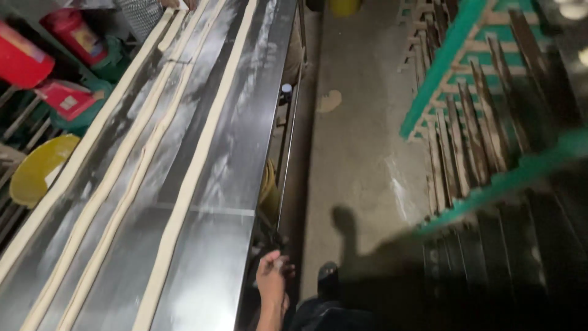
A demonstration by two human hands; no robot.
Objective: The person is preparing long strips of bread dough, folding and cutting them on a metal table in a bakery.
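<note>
— Head view: what lies nearest the hand?

— Long pale dough ropes (184, 184) run from lower left to the top of the frame along the dark, glossy, flour-dusted metal counter (245, 153). They look soft, light and stretchy, likely to tear; best lifted with support at several spots, not by one end.

— And the grip?

— One hand (272, 283), bottom centre, which one I cannot tell, hangs beside the counter's edge, fingers loosely curled, holding nothing visible.

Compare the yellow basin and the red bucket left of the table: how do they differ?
The yellow basin is wide, shallow and tilted, its open inside facing the camera; the red bucket is taller, narrower and closed-looking. The basin sits nearer the camera, the bucket farther up. Both lie left of the steel table.
</note>
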